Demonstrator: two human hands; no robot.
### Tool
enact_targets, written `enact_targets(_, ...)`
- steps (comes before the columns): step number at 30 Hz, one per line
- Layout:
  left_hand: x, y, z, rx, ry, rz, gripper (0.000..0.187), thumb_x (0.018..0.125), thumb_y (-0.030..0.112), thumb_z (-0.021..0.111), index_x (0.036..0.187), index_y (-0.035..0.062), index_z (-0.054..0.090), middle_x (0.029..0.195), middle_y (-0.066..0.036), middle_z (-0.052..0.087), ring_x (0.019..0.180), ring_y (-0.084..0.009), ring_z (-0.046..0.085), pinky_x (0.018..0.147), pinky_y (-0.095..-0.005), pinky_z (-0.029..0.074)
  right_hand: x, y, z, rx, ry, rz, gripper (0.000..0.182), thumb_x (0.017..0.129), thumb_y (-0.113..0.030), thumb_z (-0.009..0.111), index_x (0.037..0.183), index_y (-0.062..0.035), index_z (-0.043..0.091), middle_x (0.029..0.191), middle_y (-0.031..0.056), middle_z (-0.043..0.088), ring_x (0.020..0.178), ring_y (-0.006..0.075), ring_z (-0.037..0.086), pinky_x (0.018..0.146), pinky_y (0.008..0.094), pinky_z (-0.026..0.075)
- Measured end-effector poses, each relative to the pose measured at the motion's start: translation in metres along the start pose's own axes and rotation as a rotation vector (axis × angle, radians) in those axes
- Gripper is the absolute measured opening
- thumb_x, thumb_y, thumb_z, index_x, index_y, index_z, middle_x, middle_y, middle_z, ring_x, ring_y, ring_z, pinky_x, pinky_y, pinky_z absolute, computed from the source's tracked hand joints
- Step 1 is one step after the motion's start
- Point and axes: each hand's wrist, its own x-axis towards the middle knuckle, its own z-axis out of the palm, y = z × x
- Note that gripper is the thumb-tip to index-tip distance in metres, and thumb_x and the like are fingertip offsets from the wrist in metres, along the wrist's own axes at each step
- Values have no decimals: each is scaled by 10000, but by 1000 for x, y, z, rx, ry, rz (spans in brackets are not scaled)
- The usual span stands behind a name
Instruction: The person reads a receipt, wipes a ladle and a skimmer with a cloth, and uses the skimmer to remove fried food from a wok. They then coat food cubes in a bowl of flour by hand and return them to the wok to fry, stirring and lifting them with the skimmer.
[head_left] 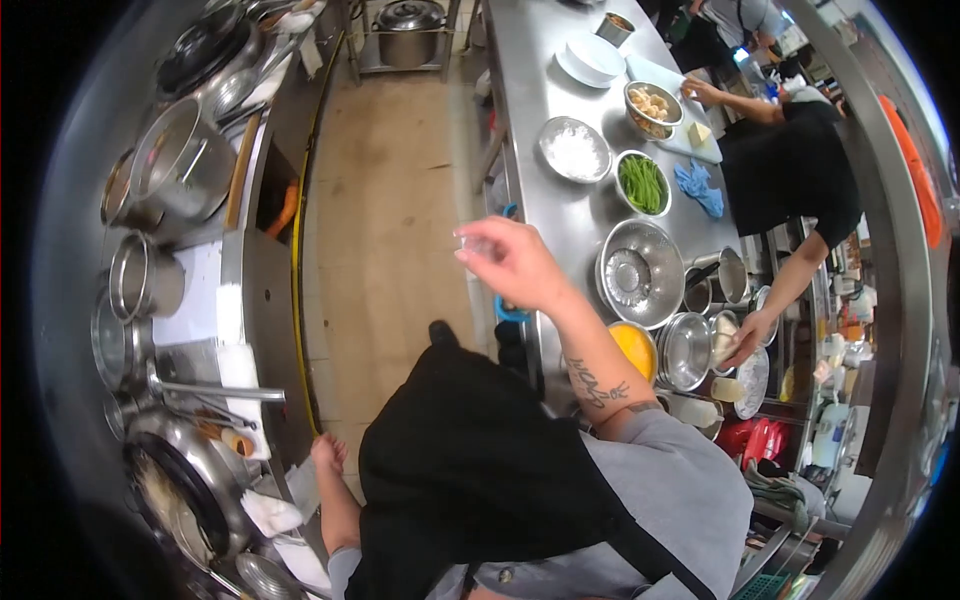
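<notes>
Two bare hands, well apart, beside a steel kitchen counter.
The right hand [505, 262] was raised, fingers and thumb curled close; whether it held anything could not be told. The left hand [328, 452] hung low, loosely curled, its grip unclear. From the right hand, a metal colander [655, 245] sat on the counter [545, 95] at 3 o'clock, a bowl of green vegetables [641, 184] at 2, yellow liquid [632, 350] at 4. Beyond, a co-worker [785, 165] in black leaned in; a large pot [185, 165] stood at 10.
</notes>
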Motion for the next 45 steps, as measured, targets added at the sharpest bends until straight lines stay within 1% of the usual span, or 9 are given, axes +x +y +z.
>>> enact_targets(6,-11,-156,-123,-345,32,-152,298,961,315,548,1149,84,558,1036,-90,612,892,-293,643,649,-399,545,6,1,54,673,-574,319,414,991,-275,556,1331,-40,543,1199,155,642,1058,225,639,839,351,552)
enact_targets(10,-39,-193,-145,-545,81,-158,398,979,353,535,1224,39,539,1112,-118,621,918,-299,646,713,-428,553,10,28,108,1369,-445,442,542,1001,-449,468,1372,-55,480,1358,205,535,1161,332,582,949,438,504)
enact_targets(18,-27,-186,-177,-844,205,83,492,963,103,496,1430,138,344,1256,-112,541,1043,-328,624,820,-469,550,-27,83,188,923,-121,935,431,952,-321,575,1289,-69,486,1297,152,547,1076,276,598,840,406,532)
enact_targets(22,6,-181,-177,-959,224,262,532,912,47,554,1403,147,377,1263,-101,538,1051,-287,605,787,-448,543,-49,98,200,946,-228,952,133,891,-189,588,883,-58,612,776,94,632,751,254,625,722,375,549)
enact_targets(29,22,-152,-154,-504,209,262,552,924,310,618,1393,70,451,1315,-70,567,1147,-244,535,942,-394,417,-80,67,278,471,-336,882,304,945,-262,561,1153,-41,581,1010,93,670,837,212,679,661,347,550)
enact_targets(34,-44,-155,-143,-911,-146,306,574,980,415,517,1383,11,450,1379,-91,537,1206,-256,518,1021,-391,389,-128,4,400,99,-787,578,267,855,-206,653,1076,-55,650,906,76,681,774,198,685,594,332,553)
enact_targets(37,-35,-194,-151,-1224,-1102,659,515,1015,366,440,1354,-22,463,1392,-136,526,1229,-259,527,1028,-410,425,-160,5,482,-68,-970,-162,317,762,-209,694,1007,-8,680,950,161,705,899,308,689,757,419,552)
enact_targets(40,-65,-189,-127,-1317,-439,286,417,1025,258,399,1332,-11,482,1351,-143,555,1207,-268,558,1011,-433,471,-180,-61,511,-177,-1172,-441,306,727,-153,652,989,1,691,993,216,688,982,375,657,849,447,521)
enact_targets(45,-74,-176,-108,-1382,-633,304,352,1003,162,389,1287,-11,503,1271,-157,595,1160,-283,589,987,-425,500,-217,-130,536,-455,-1338,-595,264,742,-133,643,976,-24,701,995,198,691,981,368,660,837,456,525)
